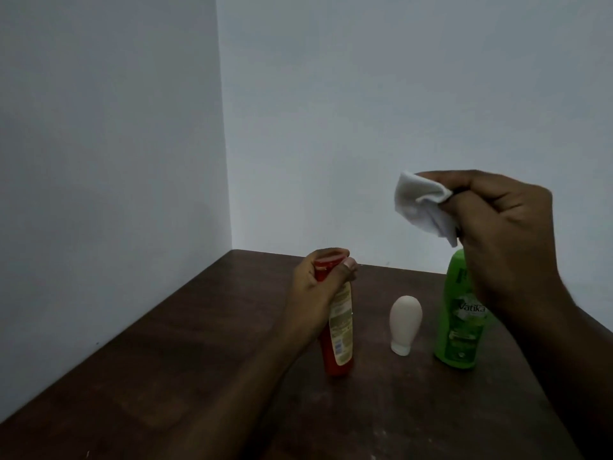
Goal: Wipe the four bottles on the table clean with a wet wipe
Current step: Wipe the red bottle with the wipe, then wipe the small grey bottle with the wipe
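Note:
A red bottle (338, 356) with a pale label stands on the dark wooden table (166, 376). My left hand (315, 293) grips it around its top. To its right a small white bottle (405, 322) stands upside down on its cap. Further right stands a tall green bottle (456, 333), partly hidden behind my right hand (510, 234). That hand is raised above the green bottle and pinches a crumpled white wet wipe (421, 204). Only three bottles are in view.
Plain pale walls meet in a corner behind the table's far left edge. The table's right edge runs diagonally past my right forearm.

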